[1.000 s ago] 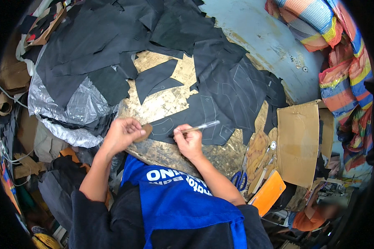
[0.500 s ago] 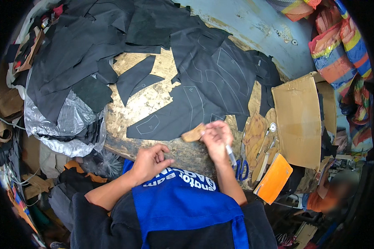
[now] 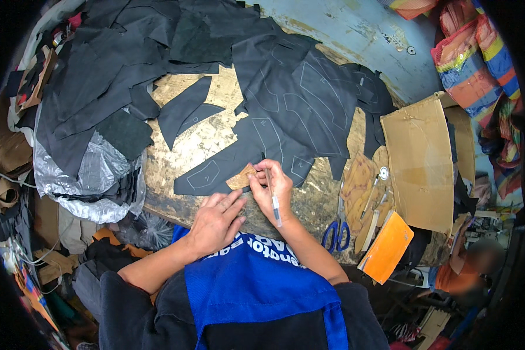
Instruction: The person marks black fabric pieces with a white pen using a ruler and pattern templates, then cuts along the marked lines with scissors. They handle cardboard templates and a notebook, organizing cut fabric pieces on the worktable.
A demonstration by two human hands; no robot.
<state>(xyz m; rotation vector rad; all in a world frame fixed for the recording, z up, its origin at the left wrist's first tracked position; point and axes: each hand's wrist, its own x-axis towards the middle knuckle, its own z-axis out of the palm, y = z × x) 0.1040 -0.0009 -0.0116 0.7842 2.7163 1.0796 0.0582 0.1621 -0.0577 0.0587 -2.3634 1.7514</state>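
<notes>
A small brown pattern piece (image 3: 240, 178) lies on the black leather (image 3: 230, 154) close to the table's front edge. My right hand (image 3: 275, 189) grips a clear pen (image 3: 273, 201), and its fingertips touch the right side of the pattern piece. Just below that piece, my left hand (image 3: 219, 219) is open, its fingers stretched toward the piece's lower edge; whether they touch it I cannot tell. Pale outlines of several shapes are drawn on the leather, one (image 3: 204, 174) left of the pattern piece and others to the right and farther back.
Blue-handled scissors (image 3: 336, 233), an orange notebook (image 3: 386, 247) and brown pattern pieces (image 3: 356, 178) lie at the right, beside a cardboard box (image 3: 417, 166). Black leather pieces (image 3: 108, 64) pile up at the far left over a plastic bag (image 3: 87, 192). Another person (image 3: 458, 271) is at the lower right.
My right hand has moved left and set the pattern piece down on the leather. My left hand has come forward beside it, its fingers straightening.
</notes>
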